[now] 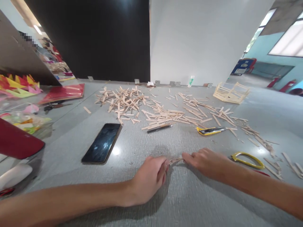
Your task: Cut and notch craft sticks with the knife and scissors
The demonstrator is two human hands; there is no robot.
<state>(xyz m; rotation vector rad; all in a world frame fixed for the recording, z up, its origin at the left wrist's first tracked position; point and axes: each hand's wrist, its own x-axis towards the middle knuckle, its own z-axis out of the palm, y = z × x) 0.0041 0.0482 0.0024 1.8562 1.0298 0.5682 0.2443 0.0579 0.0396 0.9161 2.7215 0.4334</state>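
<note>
Between my two hands stretches a short piece of thin wooden stick point(176, 160), low over the grey table point(139, 140). My left hand point(150, 179) is closed with its fingers pinched on the left end. The right end is pinched by my right hand point(203, 162), also closed. Whether it is one stick or two laid together I cannot tell, since the fingers cover the ends. Beyond the hands lie a dark pen-like tool point(159, 128) and a yellow box cutter point(210, 130). Scissors with a yellow handle point(247, 160) rest near my right forearm, partly hidden by it.
Loose wooden sticks point(163, 115) spread across the table, with a heap point(124, 99) further back. A phone point(101, 143) lies at left, near a red cylindrical object point(19, 138). A small stick frame point(232, 93) stands back right. Black and white panels point(189, 41) rise behind.
</note>
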